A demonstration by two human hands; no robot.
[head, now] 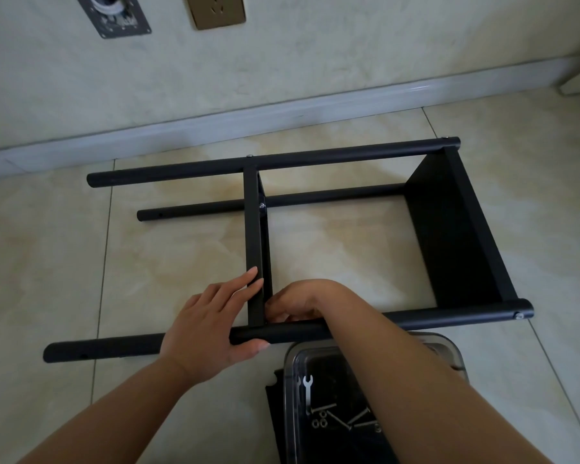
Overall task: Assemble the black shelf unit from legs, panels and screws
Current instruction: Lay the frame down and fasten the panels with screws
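Head camera, looking down at a half-built black shelf unit (315, 229) lying on its side on a pale tiled floor (64, 262). Taking the near leg (108, 349) as the landmark, a long black tube running left to right closest to the viewer: the left hand (211, 329) lies over it near its middle, thumb curled under the tube and fingers stretched out along the edge of the middle panel (255, 249), which stands on edge and meets the leg just there. The right hand (298, 303) sits just beyond the leg, to the right of that panel, its fingers curled in at the joint; what they pinch, if anything, cannot be told. At the right end of the near leg a second, wider panel (459, 236) stands on edge, fixed with a silver screw (519, 315). Beyond the near leg, two more legs lie parallel to it, with bare floor showing between them. Open floor stretches left of the unit. On the viewer's side of the near leg, touching or nearly so, a clear plastic box (456, 360) holds screws, nuts and a small silver wrench (308, 393), resting on a black sheet. Farther off, past the far leg, a grey skirting board (215, 118) runs along a pale wall (282, 55) with a brass socket plate (216, 10).
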